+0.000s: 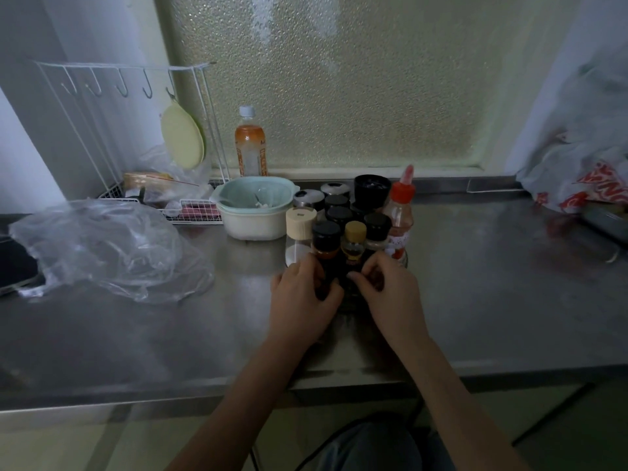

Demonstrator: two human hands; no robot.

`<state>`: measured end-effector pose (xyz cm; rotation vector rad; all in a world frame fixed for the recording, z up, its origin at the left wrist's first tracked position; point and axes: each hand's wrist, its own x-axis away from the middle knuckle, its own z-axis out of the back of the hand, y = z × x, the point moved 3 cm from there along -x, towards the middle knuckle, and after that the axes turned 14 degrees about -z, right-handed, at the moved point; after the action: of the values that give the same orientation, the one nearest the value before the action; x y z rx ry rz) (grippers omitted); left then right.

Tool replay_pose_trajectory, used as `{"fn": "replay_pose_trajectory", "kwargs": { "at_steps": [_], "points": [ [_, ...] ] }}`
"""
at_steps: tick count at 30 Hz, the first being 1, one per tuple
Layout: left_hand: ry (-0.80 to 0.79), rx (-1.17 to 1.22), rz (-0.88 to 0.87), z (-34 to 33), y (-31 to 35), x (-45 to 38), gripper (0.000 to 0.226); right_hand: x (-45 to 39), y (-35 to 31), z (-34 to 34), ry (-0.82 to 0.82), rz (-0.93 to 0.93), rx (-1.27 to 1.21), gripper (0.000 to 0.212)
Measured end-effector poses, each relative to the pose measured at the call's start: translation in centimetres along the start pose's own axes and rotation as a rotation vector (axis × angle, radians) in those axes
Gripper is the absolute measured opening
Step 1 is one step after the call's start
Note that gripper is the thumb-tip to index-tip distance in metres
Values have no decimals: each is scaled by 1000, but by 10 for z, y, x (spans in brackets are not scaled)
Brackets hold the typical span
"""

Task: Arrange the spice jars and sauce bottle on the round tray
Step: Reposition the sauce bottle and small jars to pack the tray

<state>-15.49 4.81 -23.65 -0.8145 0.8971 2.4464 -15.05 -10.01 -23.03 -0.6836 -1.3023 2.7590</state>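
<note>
Steel counter (pixel 475 266): jars (pixel 326 237) w/ red-capped sauce bottle (pixel 400 215) packed on tray, barely visible. Left hand (pixel 300 300), right hand (pixel 390 294) fingers curled onto front dark jars.

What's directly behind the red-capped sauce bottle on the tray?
Behind the sauce bottle only bare counter and the frosted window show. A large black-lidded jar stands behind-left. The bottle hides whatever sits low right behind it.

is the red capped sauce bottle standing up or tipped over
Upright. The sauce bottle stands at the right edge of the jar cluster, its red nozzle pointing straight up, level with the jars beside it.
</note>
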Motion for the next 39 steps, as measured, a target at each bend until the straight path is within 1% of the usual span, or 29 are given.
{"fn": "replay_pose_trajectory", "kwargs": {
  "at_steps": [2, 4, 6, 10, 16, 19, 23, 29, 33, 39],
  "points": [
    [-43, 55, -68, -2, -1, 2, 22, 12, 5, 5, -10, 72, -13, 15],
    [-129, 111, -121, -5, -3, 6, 22, 20, 11, 7, -86, 179, 97, 9],
    [-187, 128, -153, -8, -6, 7, 17, 17, 19, 9, -153, 245, 198, 8],
    [-220, 95, -169, -15, -5, -2, 8, 0, 24, 14, -192, 237, 211, 8],
    [-268, 18, -152, -42, -10, -41, 11, -46, 41, 8, -208, 196, 243, 9],
    [-261, -5, -136, -59, -18, -62, 12, -74, 49, 1, -240, 149, 223, 11],
    [-252, -60, -105, -78, -33, -87, 14, -111, 52, -9, -284, 104, 215, 19],
    [-238, -49, -80, -86, -61, -118, 13, -145, 51, -35, -324, 103, 230, 4],
    [-213, -59, -88, -90, -70, -128, 12, -157, 50, -44, -316, 92, 233, 6],
    [-153, -65, -122, -94, -76, -129, 12, -164, 59, -49, -267, 157, 262, 2]
  ]
}}
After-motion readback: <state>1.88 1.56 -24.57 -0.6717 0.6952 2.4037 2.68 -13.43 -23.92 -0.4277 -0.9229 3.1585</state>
